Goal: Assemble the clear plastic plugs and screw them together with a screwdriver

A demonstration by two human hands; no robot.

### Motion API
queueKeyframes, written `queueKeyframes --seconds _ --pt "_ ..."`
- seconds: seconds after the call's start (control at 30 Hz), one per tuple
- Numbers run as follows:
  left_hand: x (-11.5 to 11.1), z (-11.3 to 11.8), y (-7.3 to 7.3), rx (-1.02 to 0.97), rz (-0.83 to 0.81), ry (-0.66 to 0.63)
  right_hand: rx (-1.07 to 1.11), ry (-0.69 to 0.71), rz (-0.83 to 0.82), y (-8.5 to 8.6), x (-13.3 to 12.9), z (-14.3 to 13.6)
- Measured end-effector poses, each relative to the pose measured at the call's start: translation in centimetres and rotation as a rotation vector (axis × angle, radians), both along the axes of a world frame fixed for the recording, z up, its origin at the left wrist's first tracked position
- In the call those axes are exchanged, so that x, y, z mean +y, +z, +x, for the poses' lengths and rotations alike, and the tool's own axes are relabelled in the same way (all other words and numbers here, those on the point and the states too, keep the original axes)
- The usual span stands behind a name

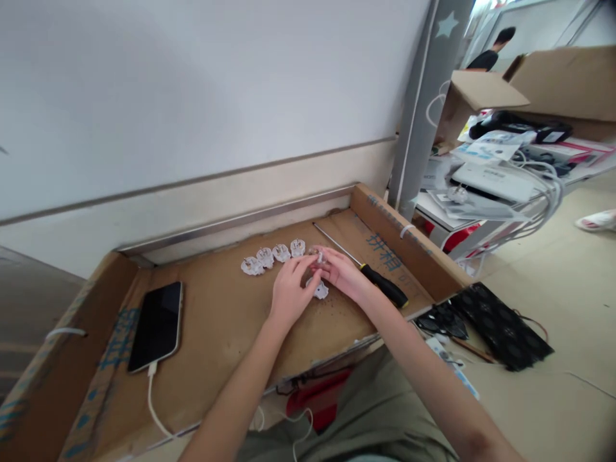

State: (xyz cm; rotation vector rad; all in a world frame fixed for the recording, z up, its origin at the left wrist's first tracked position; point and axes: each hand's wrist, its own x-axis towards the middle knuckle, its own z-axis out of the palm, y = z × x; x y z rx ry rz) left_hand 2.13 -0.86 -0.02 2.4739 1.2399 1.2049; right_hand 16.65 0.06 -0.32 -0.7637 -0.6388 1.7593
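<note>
My left hand [292, 287] and my right hand [337, 268] meet above the cardboard-lined tray [216, 314]. Their fingers pinch a small part [320, 257], pale and partly hidden, between them. Just below the fingertips lies a white plug piece [321, 290] on the cardboard. Behind my left hand, several white plug pieces with metal pins [265, 257] stand in a row. A screwdriver [384, 285] with a black and yellow handle lies right of my right hand, its shaft pointing to the back.
A phone [156, 327] with a white cable lies at the tray's left. Cardboard walls [409, 240] edge the tray. A black panel [500, 326] is beyond the right front corner. At right, a cluttered shelf [495, 183] holds cables; a person [491, 52] is behind it.
</note>
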Motion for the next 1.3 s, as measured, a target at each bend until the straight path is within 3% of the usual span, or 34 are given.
queueKeyframes --seconds 0.2,0.5,0.7,0.8,0.9,1.07,1.17,1.3 --pt "-0.1 0.0 0.0 -0.024 -0.002 -0.005 0.055 0.041 -0.020 -0.2 0.0 0.2" --pt "1.0 0.1 0.5 0.136 0.103 -0.021 0.039 -0.004 -0.059 -0.7 0.5 0.7" --pt "2.5 -1.3 0.9 0.101 0.165 0.170 -0.004 -0.079 -0.076 -0.5 0.6 1.1" --pt "2.8 -1.6 1.0 0.086 0.179 0.193 -0.032 -0.076 -0.084 -0.3 0.6 1.2" --pt "2.3 -1.4 1.1 0.100 0.101 0.126 -0.068 -0.080 -0.070 -0.1 0.5 1.4" --pt "0.6 -1.0 1.2 0.270 -0.216 -0.069 -0.147 -0.168 0.005 -0.2 0.5 2.2" --pt "0.0 -1.2 0.9 0.321 -0.308 -0.083 -0.239 -0.208 0.072 -0.6 0.6 2.3" --pt "0.0 -1.8 0.7 0.321 -0.297 -0.032 -0.444 -0.253 0.201 -1.1 0.6 1.3"
